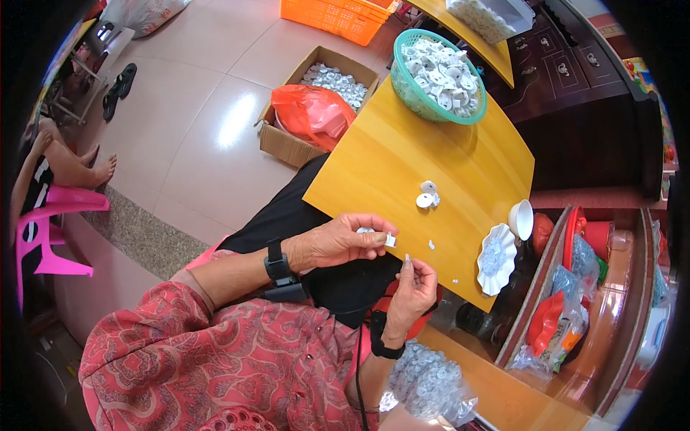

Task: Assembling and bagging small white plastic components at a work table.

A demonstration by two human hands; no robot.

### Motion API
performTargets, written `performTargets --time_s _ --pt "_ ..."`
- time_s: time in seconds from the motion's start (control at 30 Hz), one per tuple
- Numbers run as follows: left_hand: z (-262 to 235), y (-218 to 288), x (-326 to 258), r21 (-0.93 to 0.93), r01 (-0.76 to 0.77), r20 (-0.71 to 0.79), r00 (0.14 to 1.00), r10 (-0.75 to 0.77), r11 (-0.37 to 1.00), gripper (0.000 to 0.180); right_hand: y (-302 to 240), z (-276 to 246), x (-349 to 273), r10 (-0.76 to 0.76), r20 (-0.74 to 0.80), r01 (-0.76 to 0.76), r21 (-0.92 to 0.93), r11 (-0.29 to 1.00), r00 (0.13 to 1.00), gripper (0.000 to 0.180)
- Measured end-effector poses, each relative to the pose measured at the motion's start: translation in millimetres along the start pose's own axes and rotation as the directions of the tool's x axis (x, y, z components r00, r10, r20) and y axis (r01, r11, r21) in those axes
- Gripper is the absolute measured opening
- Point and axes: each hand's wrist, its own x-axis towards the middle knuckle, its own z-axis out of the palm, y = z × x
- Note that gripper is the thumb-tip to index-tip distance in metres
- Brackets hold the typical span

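Near the front edge of the yellow wooden table [374, 165], my left hand [338, 241] is closed on a small white plastic part [389, 241], its end showing past the thumb. Just to the right and nearer to me, my right hand [413, 296] pinches a tiny pale piece [407, 257] upright between thumb and fingertip. The two pieces are apart. Beyond them, a few round white plastic parts [428, 195] and a small loose bit [431, 244] lie on the tabletop. A scalloped white dish [508, 255] of small clear pieces stands at the right edge.
A green basket [399, 79] heaped with white parts stands at the table's far end. Beside the dish is a white bowl [521, 219]. On the floor, a cardboard box [277, 144] holds more parts and a red bag. A bag of clear discs [428, 381] lies at my right.
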Motion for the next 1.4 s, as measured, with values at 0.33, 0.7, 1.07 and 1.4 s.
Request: performTargets --time_s 0.33,0.7,1.07,1.4 --pt "9.0 0.7 -1.6 -0.144 0.052 -0.024 0.998 -0.056 0.988 0.028 -27.2 14.8 -9.4 -0.06 -0.041 0.066 0.167 0.984 0.997 0.017" --pt "-2.0 -3.9 -0.6 -0.109 0.057 -0.009 0.998 -0.059 0.992 0.025 -34.9 21.1 -9.0 -0.081 -0.007 0.081 0.123 0.989 0.997 0.018" --pt "-6.2 -10.3 1.4 -0.079 0.036 -0.048 0.998 -0.04 0.996 0.019 -43.6 21.8 -8.0 -0.009 -0.002 0.009 0.049 0.999 1.0 0.017" --pt "1.6 -5.6 -1.5 -0.059 0.0 -0.011 1.0 0.0 0.998 0.019 -39.3 23.3 -6.5 0.008 -0.014 -0.007 0.075 0.997 1.0 0.017"
